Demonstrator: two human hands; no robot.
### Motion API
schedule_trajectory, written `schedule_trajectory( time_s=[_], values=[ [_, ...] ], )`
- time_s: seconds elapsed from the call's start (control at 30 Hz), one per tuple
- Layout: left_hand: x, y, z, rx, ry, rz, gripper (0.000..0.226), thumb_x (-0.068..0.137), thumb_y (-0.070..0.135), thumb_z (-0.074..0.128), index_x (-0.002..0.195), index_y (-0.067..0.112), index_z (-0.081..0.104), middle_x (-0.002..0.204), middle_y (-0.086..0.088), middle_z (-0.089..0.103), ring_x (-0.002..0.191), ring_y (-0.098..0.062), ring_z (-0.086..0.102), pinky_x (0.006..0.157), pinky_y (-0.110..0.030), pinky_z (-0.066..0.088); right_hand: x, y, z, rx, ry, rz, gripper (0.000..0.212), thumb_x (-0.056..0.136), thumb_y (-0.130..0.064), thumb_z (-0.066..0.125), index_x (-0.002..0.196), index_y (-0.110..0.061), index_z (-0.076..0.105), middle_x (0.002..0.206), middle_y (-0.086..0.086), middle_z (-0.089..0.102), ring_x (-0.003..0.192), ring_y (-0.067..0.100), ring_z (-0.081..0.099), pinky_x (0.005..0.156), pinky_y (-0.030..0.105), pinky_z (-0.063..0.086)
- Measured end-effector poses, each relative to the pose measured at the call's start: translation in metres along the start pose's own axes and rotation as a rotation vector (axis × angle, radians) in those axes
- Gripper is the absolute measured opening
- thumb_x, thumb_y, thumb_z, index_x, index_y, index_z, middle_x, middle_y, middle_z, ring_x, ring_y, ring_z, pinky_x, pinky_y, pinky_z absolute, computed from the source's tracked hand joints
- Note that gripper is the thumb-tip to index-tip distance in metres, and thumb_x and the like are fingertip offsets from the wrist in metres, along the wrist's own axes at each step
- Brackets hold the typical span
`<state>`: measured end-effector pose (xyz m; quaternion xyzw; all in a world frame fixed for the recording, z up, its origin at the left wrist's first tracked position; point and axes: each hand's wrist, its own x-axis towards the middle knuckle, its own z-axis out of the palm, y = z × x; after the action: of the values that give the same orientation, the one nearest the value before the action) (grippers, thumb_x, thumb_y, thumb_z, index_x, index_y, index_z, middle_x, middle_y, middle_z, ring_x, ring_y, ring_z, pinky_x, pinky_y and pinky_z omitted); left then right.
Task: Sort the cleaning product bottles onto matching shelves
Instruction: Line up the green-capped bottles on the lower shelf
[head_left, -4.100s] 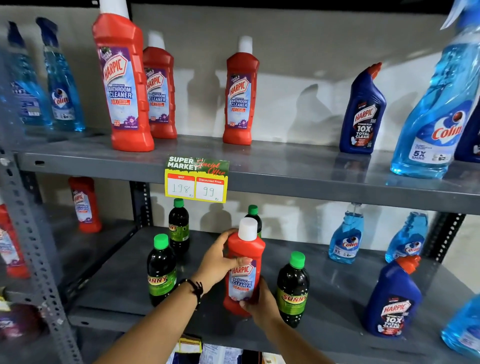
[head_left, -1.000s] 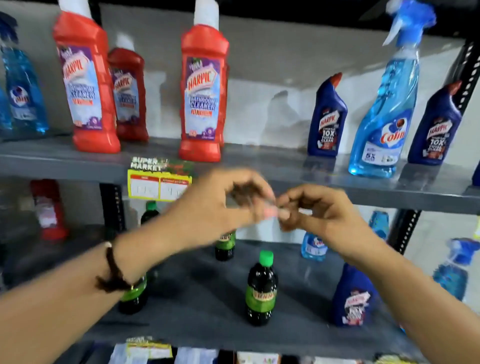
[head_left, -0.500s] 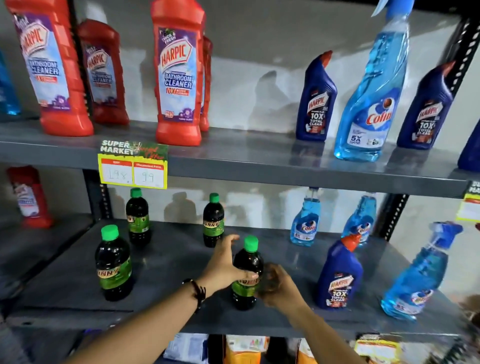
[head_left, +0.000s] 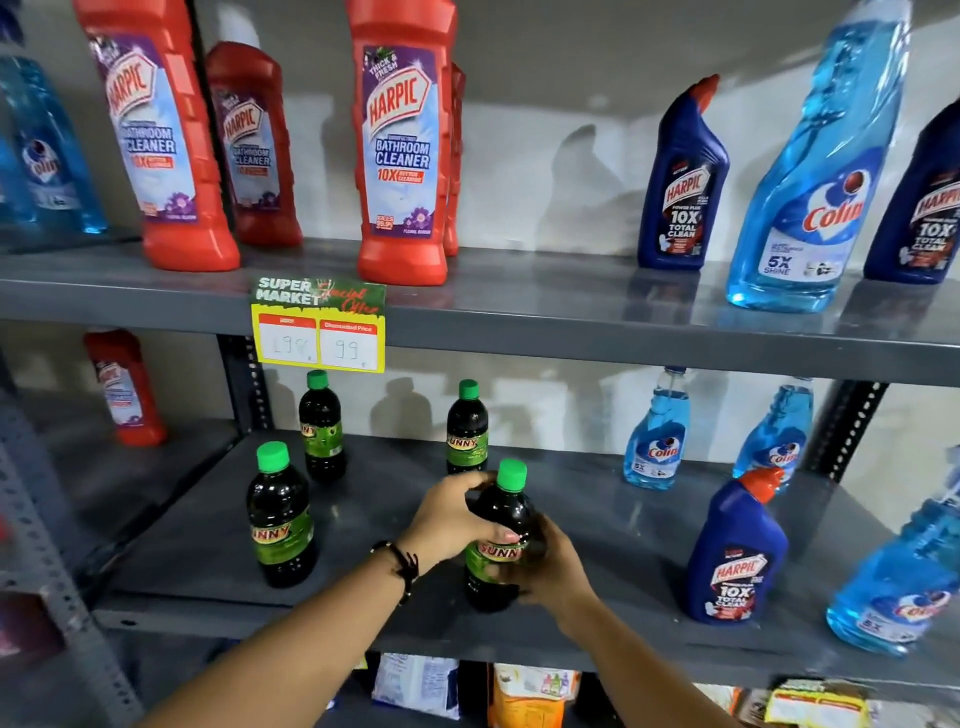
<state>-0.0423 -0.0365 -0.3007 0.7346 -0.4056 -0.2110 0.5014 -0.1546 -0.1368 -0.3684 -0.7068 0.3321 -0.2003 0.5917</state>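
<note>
Both hands are wrapped around one dark bottle with a green cap (head_left: 498, 540) on the lower shelf (head_left: 613, 525). The left hand (head_left: 449, 519) curls over its shoulder from the left, fingers closed snugly on it. The right hand (head_left: 550, 564) cups the lower part from the right and a bit in front, also closed on it. Two hands make sense here — the bottle is tall and thin, so it could tip if pushed by one.

The bottom of the bottle looks like it sits on the shelf, but the hands hide part of it, so I cannot be sure it is not lifted a little.

Just to the left of the grip stands another green-cap bottle (head_left: 280, 525). Behind the grip are two more, one close behind (head_left: 467, 428) and one farther back and left (head_left: 322, 428). So the held bottle is already near its friends. I think the hands are sliding it closer to them, so all four stand in one group.

To the right of the grip stands a dark blue bottle with a red tip (head_left: 735, 556), and past it some light blue spray bottles (head_left: 657, 436). Those do not match the green-cap ones. Above the grip, on the upper shelf (head_left: 519, 312), the red bottles (head_left: 400, 150) stand together on the left — more blue ones are mixed on the right.

The sorting is only partly done, I would say.
</note>
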Motion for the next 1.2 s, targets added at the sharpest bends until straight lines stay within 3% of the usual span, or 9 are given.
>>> schedule_trajectory(
  time_s=[0.13,0.2,0.27,0.4,0.53,0.7,0.87,1.1,1.2],
  values=[
    [-0.004,-0.009,-0.036,-0.003,0.034,-0.024,0.064,0.052,0.003,0.086,0.111,0.015,0.062,0.094,0.004,0.066,0.09,-0.011,0.06,0.079,-0.019,0.051,0.001,-0.014,0.036,0.031,-0.056,0.001,0.068,0.043,-0.022,0.088,0.103,-0.028,0.056,0.102,0.003,0.069,0.089,0.026,0.069,0.064,0.057,0.059],
    [-0.005,-0.017,-0.046,0.001,0.053,-0.043,0.065,0.05,0.004,0.087,0.109,0.015,0.063,0.094,0.004,0.066,0.09,-0.012,0.06,0.084,-0.027,0.051,0.002,-0.016,0.05,0.016,-0.059,-0.01,0.063,0.048,-0.016,0.087,0.099,-0.032,0.055,0.1,0.005,0.07,0.088,0.027,0.069,0.066,0.053,0.06],
    [-0.007,-0.023,-0.052,-0.005,0.064,-0.051,0.064,0.049,0.003,0.087,0.108,0.014,0.063,0.092,0.006,0.065,0.089,-0.01,0.06,0.081,-0.024,0.05,0.003,-0.015,0.059,-0.016,-0.048,-0.025,0.061,0.049,-0.016,0.086,0.098,-0.034,0.054,0.097,0.004,0.071,0.086,0.026,0.069,0.071,0.049,0.06],
    [-0.007,-0.033,-0.054,-0.036,0.076,-0.055,0.068,0.05,0.004,0.087,0.111,0.015,0.061,0.099,0.001,0.066,0.097,-0.014,0.06,0.084,-0.026,0.048,0.009,-0.008,0.065,-0.061,-0.009,-0.05,0.064,0.036,-0.033,0.085,0.094,-0.04,0.057,0.094,0.0,0.072,0.084,0.022,0.069,0.072,0.044,0.06],
    [-0.006,-0.036,-0.05,-0.044,0.08,-0.049,0.069,0.049,0.009,0.088,0.111,0.021,0.06,0.099,0.004,0.066,0.098,-0.014,0.061,0.088,-0.028,0.049,0.01,-0.009,0.06,-0.078,0.005,-0.037,0.071,0.039,-0.027,0.089,0.104,-0.03,0.059,0.096,-0.003,0.072,0.086,0.018,0.068,0.075,0.045,0.059],
    [-0.008,-0.036,-0.048,-0.044,0.063,-0.037,0.064,0.051,0.009,0.088,0.104,0.027,0.057,0.094,0.008,0.064,0.091,-0.01,0.059,0.081,-0.024,0.046,0.01,-0.007,0.058,-0.08,0.002,-0.025,0.073,0.041,-0.021,0.09,0.106,-0.027,0.059,0.098,-0.002,0.072,0.088,0.018,0.068,0.079,0.045,0.059],
    [-0.01,-0.039,-0.048,-0.042,0.055,-0.035,0.074,0.05,0.012,0.088,0.117,0.019,0.056,0.106,0.0,0.064,0.104,-0.017,0.06,0.089,-0.028,0.046,0.01,-0.003,0.057,-0.053,-0.004,-0.04,0.075,0.042,-0.02,0.09,0.111,-0.024,0.059,0.098,-0.002,0.072,0.089,0.018,0.068,0.082,0.046,0.058],
    [-0.018,-0.036,-0.049,0.023,0.005,0.024,0.072,0.058,0.016,0.085,0.122,0.021,0.05,0.102,0.015,0.058,0.099,-0.004,0.054,0.067,0.004,0.039,0.004,-0.006,0.057,-0.085,-0.039,-0.059,0.071,0.053,-0.019,0.087,0.115,-0.025,0.054,0.104,-0.001,0.069,0.09,0.014,0.066,0.08,0.03,0.056],
    [-0.021,-0.032,-0.052,0.096,-0.03,0.007,0.082,0.059,0.031,0.083,0.129,0.02,0.042,0.111,0.01,0.056,0.113,-0.011,0.053,0.079,-0.004,0.039,0.002,-0.009,0.048,-0.136,-0.084,-0.042,0.068,0.056,-0.016,0.084,0.115,-0.022,0.051,0.108,0.001,0.066,0.094,0.016,0.064,0.081,0.031,0.055]
  ],
)
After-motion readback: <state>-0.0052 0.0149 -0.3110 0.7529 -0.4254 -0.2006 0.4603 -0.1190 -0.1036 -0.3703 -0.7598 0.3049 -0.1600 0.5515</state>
